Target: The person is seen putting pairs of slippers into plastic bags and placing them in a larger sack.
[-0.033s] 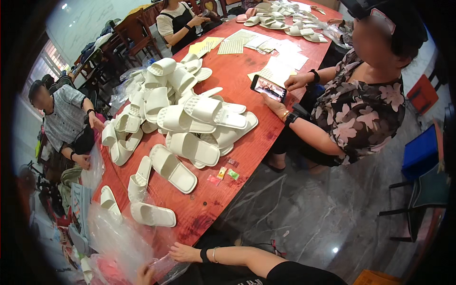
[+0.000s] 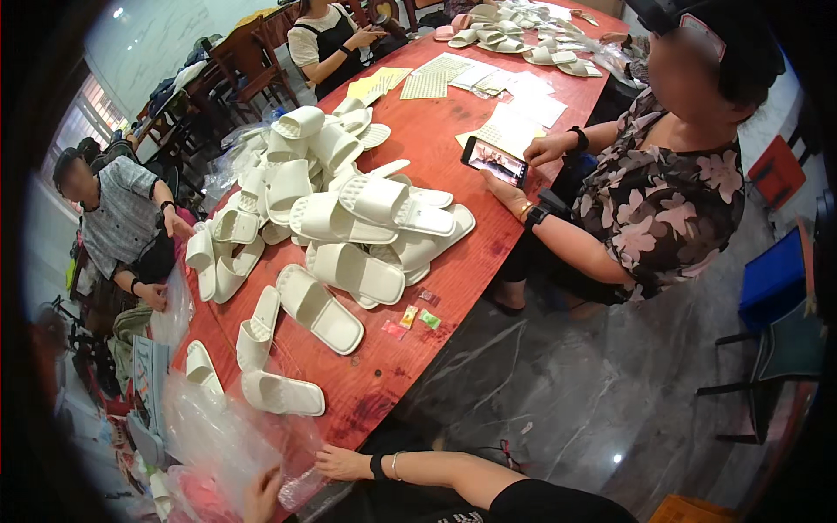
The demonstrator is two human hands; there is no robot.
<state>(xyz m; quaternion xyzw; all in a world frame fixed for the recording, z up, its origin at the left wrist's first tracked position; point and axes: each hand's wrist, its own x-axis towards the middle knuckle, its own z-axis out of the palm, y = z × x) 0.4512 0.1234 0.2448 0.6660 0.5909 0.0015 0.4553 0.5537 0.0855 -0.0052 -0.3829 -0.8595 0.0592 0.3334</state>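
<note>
At the near left edge of the red table [image 2: 384, 383], my left hand [image 2: 261, 497] has its fingers closed on a thin clear plastic bag [image 2: 218, 427]. Part of that hand is cut off by the lower edge. My right hand [image 2: 342, 463] pinches the same crinkled plastic just to the right, its fingertips bent over it. Beyond the bag lie a white slipper [image 2: 283, 394] and another slipper [image 2: 203, 366]. Further off, a big heap of white slippers [image 2: 340, 213] covers the middle of the table.
Small wrapped candies [image 2: 410, 315] lie near the right edge. Paper sheets [image 2: 453, 74] and more slippers [image 2: 523, 35] are at the far end. A person on the right holds a phone [image 2: 495, 161]; another person [image 2: 131, 218] sits at left. Pink plastic [image 2: 196, 492] is beside my left hand.
My left hand has risen slightly, and the plastic between my hands has shifted with it. The right hand stays almost in place. The slippers have not moved.
</note>
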